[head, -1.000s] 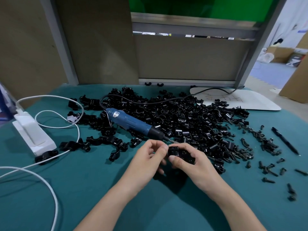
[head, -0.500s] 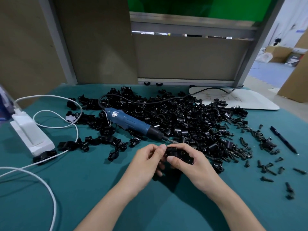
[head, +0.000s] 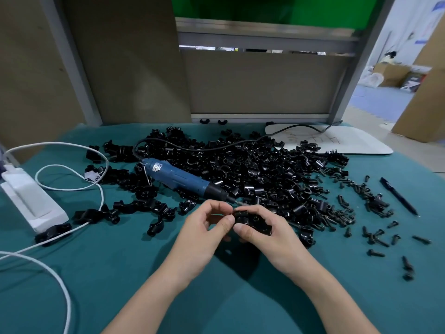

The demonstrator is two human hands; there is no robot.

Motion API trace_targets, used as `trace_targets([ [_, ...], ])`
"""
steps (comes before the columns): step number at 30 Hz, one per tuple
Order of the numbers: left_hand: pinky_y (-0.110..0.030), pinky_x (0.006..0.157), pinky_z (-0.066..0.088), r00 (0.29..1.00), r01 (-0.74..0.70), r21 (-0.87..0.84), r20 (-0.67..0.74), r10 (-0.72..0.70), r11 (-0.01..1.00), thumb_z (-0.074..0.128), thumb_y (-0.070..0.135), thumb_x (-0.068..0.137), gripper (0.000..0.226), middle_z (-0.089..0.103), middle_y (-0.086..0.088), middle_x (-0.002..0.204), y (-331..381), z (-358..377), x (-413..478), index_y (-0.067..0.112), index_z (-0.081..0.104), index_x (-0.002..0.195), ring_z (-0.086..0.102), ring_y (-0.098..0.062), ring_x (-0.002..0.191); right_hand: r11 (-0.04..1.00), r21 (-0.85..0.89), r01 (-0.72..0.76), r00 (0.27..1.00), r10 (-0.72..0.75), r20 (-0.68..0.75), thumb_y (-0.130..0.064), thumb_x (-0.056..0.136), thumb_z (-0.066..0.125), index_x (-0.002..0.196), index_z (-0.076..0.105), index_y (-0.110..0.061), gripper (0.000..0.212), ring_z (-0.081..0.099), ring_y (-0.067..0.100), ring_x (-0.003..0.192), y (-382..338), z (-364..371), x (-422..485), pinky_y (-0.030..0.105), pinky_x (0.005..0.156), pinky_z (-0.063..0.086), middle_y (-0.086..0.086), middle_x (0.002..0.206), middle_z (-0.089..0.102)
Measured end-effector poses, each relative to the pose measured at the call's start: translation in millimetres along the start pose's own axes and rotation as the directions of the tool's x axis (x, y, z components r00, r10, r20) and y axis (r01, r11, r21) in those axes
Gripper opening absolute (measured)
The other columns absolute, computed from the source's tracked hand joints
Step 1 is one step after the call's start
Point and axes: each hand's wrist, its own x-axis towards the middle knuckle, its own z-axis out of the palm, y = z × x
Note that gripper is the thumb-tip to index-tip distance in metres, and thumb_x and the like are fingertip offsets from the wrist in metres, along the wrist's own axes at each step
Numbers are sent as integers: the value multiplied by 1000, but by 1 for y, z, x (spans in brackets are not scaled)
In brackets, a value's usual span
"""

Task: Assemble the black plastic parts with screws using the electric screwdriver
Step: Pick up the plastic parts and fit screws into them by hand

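Black plastic clamp part [head: 252,222] held over teal bench [head: 120,273], right hand [head: 272,235] grip curled round it, left hand [head: 204,227] grip pinching its end. Blue electric screwdriver [head: 183,180] idle at 11 o'clock; loose parts heap [head: 265,174] at 12, black screws [head: 375,237] at 3. Looks barely started.

Black part [head: 255,224]: turned in my right hand [head: 272,239], holed face showing more.
Left hand [head: 204,229]: my thumb and forefinger arch wider.

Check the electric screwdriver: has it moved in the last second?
No. The electric screwdriver lies at the same spot and angle against the white power strip and the parts pile; the slight image shift is the camera's.
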Motion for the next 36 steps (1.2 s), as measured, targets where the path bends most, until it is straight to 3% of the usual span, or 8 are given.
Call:
trace_targets([
  [5, -13, 69, 50, 985, -158, 333, -11, 171, 929, 61, 28, 99, 18, 67, 21, 98, -2, 9, -13, 45, 59, 97, 67, -2, 83, 975, 221, -7, 991, 37, -129, -37, 86, 81, 111, 76, -33, 26, 75, 22, 100, -7, -11, -1, 36, 89, 61, 0, 108, 77],
  [10, -23, 91, 44, 892, -451, 672, 324, 314, 587, 49, 33, 103, 13, 53, 23, 112, -4, 44, 3, 35, 54, 115, 50, 2, 110, 718, 673, 178, 907, 145, -395, -19, 84, 70, 110, 71, -6, 30, 75, 23, 97, -18, -49, 0, 30, 74, 62, 9, 109, 76],
  [17, -36, 94, 45, 750, -650, 760, 638, 175, 13, 51, 16, 103, 30, 49, -2, 123, -3, 106, 48, 16, 49, 132, 48, -23, 115, 495, 814, 304, 789, 348, -506, -30, 93, 61, 108, 68, -10, 25, 74, 13, 93, -11, -81, -6, 21, 73, 60, 0, 107, 76],
  [24, -29, 63, 45, 714, -675, 710, 697, 68, -201, 77, 8, 73, 30, 61, -1, 93, 4, 115, 44, 16, 63, 98, 62, -20, 83, 455, 844, 286, 820, 339, -460, -31, 82, 67, 114, 68, -8, 40, 75, 15, 93, -8, -77, -3, 23, 71, 61, 2, 113, 76],
  [26, -25, 57, 45, 684, -696, 691, 721, 112, -195, 80, 21, 75, 22, 62, 4, 86, 8, 112, 41, 21, 65, 91, 62, -14, 77, 462, 845, 269, 833, 329, -445, -30, 82, 68, 117, 67, -7, 42, 76, 15, 93, -8, -75, -3, 24, 71, 61, 3, 114, 76],
  [28, -29, 71, 47, 713, -677, 732, 679, 176, -83, 62, 24, 94, 13, 58, 0, 100, 5, 106, 42, 17, 59, 104, 59, -18, 93, 477, 844, 247, 848, 315, -426, -29, 83, 68, 121, 66, -5, 45, 76, 16, 93, -9, -73, -3, 24, 71, 61, 5, 117, 76],
  [31, -30, 90, 46, 820, -572, 754, 519, 242, 323, 47, 24, 103, 21, 51, 6, 109, 8, 83, 38, 15, 52, 121, 51, -13, 105, 498, 844, 199, 877, 294, -381, -26, 84, 69, 127, 64, -1, 50, 75, 18, 96, -11, -66, -3, 26, 72, 62, 10, 123, 74],
  [36, -15, 78, 48, 947, -318, 504, 138, 289, 803, 63, 14, 97, 19, 68, 16, 95, 13, 33, 8, 29, 69, 108, 65, -9, 87, 537, 842, 59, 948, 234, -216, -20, 85, 70, 108, 73, -6, 27, 76, 23, 94, -20, -42, -2, 30, 71, 62, 13, 119, 75],
])
